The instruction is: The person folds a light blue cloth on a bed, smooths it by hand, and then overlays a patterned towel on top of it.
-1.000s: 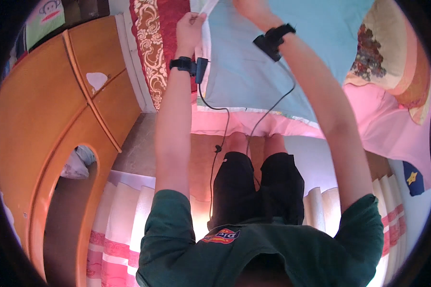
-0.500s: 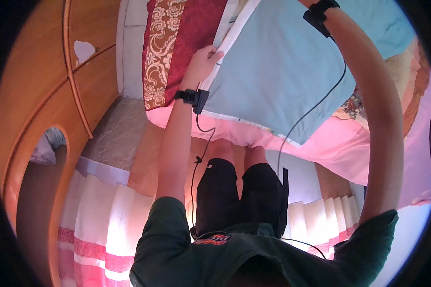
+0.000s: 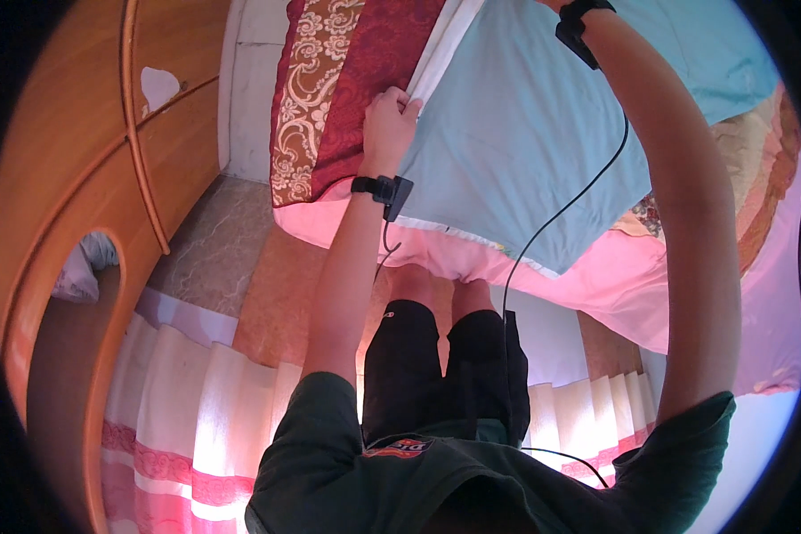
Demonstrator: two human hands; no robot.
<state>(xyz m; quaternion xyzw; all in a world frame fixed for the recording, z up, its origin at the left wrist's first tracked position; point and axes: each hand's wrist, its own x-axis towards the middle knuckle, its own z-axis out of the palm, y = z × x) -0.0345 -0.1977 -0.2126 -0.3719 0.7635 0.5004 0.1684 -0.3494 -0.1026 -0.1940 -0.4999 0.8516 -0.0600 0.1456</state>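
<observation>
A light blue cloth point(image 3: 516, 133) with a white border is spread over the bed. My left hand point(image 3: 392, 132) is closed on its white left edge, fingers and thumb pinched together. Under that hand lies a dark red cloth point(image 3: 378, 53) with a brown and cream floral band. My right arm reaches across the blue cloth to the far side. Only a sliver of my right hand point(image 3: 554, 4) shows at the top edge, so its fingers are hidden. Each wrist wears a black strap with a small box and a cable.
Pink bedding point(image 3: 614, 276) hangs over the near bed edge, against my legs. A wooden cabinet point(image 3: 71, 169) with an oval opening stands on the left. Behind me hang white and pink curtains point(image 3: 173, 427). A black cable point(image 3: 565, 209) loops across the blue cloth.
My left hand has shifted slightly right, still pinching the white edge, which has moved with it. My right hand has moved slightly left and further out past the top edge.
</observation>
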